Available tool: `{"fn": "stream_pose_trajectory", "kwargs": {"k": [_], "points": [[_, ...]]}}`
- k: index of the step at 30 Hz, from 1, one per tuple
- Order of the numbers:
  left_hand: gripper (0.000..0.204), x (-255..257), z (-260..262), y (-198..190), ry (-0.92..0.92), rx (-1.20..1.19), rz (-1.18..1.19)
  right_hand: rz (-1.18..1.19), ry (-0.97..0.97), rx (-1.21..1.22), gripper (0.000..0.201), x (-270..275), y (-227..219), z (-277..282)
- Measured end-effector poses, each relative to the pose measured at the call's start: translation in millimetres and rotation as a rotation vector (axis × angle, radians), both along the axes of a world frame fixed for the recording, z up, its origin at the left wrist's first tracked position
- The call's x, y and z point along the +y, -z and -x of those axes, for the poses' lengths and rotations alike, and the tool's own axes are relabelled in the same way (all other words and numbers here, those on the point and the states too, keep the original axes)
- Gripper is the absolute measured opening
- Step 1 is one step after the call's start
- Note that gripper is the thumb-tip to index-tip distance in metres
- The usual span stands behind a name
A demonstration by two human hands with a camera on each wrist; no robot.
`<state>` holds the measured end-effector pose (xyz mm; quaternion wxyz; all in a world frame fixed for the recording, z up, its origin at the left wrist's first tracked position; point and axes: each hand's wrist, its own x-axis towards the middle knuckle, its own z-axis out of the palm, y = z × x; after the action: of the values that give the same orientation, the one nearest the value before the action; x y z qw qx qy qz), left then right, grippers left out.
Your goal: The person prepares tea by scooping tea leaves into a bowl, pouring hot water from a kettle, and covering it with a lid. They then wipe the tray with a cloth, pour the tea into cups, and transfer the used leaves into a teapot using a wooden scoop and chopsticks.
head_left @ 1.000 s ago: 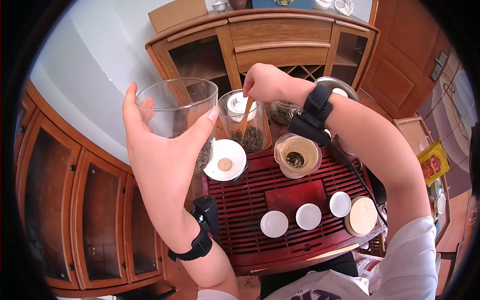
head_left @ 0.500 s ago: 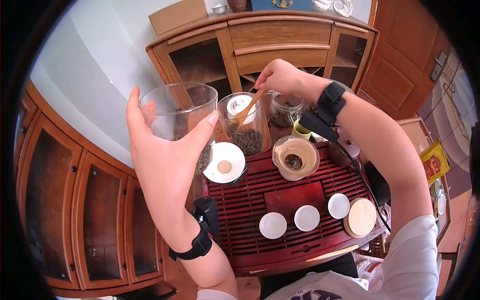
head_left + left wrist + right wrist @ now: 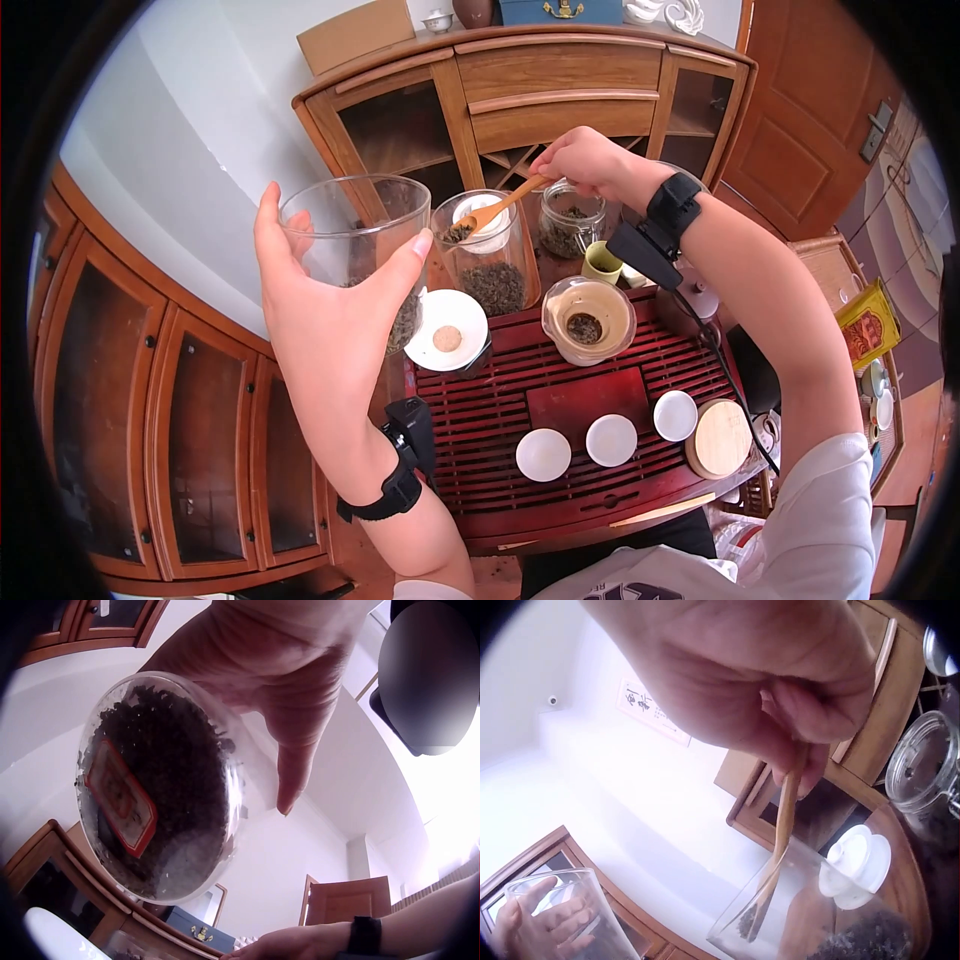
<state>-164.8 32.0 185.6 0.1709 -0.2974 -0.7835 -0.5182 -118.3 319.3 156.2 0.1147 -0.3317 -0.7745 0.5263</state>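
My left hand [image 3: 325, 310] holds a tall glass jar [image 3: 169, 787] between thumb and fingers. Dark dried leaves and a red-edged label show through its base in the left wrist view. With fingertips and thumb, my right hand [image 3: 585, 160] pinches the handle of a wooden spoon [image 3: 512, 200]. The spoon slants down leftward, its bowl bearing dried leaves [image 3: 458, 234] at the mouth of a second glass jar [image 3: 455, 262]. Dark leaves fill the bottom of that jar. Just in front of it sits a white dish [image 3: 420, 335] with a small brown round in its centre.
On the slatted tea tray [image 3: 480, 470] are a strainer-topped vessel [image 3: 590, 345], three white cups [image 3: 612, 440] and a round wooden lid [image 3: 718, 440]. Behind stand a clip-top jar [image 3: 572, 222], a green cup [image 3: 600, 262] and a white lidded pot [image 3: 855, 866]. A dark teapot [image 3: 690, 305] stands to the right.
The right hand has moved to the right and lifted the spoon out of the leaves; it now lies flatter, with leaves in its bowl. The left hand keeps its grip on the jar.
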Motion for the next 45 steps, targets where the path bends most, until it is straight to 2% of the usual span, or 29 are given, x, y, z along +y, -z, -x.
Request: {"fn": "stream_pose_trajectory", "kwargs": {"k": [11,15,21,24,25,28,35,40,42,45], "points": [[0.106,2.1,-3.2,-1.5,-0.011,-0.025,0.02,0.328,0.067,0.105,0.017,16.1,12.5,-20.7],[0.108,3.3,-1.2,1.7,-0.002,-0.023,0.005,0.41,0.094,0.178,0.017,22.2,2.0,-29.5],[0.108,7.5,-4.7,1.3,-0.016,-0.038,0.037,0.315,0.077,0.238,0.014,26.9,-55.7,-45.7],[0.108,9.3,-5.7,0.4,-0.01,-0.037,0.036,0.208,0.085,0.303,0.014,11.4,-91.6,-52.4],[0.108,9.6,-5.2,0.9,-0.006,-0.037,0.036,0.17,0.002,0.278,0.02,7.6,-101.9,-55.9],[0.109,10.4,-2.9,4.0,0.015,-0.039,0.023,0.136,-0.033,0.318,0.02,-11.7,-121.6,-59.2],[0.11,13.6,-7.2,3.6,0.025,-0.022,0.019,0.059,-0.205,0.323,0.022,-52.0,-121.1,-57.7],[0.11,14.2,-8.3,3.1,0.068,-0.049,-0.004,-0.114,-0.195,0.348,0.018,-76.6,-117.6,-60.6],[0.11,13.9,-8.1,3.2,0.069,-0.042,-0.006,-0.233,-0.211,0.461,0.018,-80.7,-115.6,-62.4],[0.109,13.0,-7.6,3.4,0.088,-0.033,-0.024,-0.267,-0.222,0.509,0.021,-75.4,-115.9,-61.0]]}}
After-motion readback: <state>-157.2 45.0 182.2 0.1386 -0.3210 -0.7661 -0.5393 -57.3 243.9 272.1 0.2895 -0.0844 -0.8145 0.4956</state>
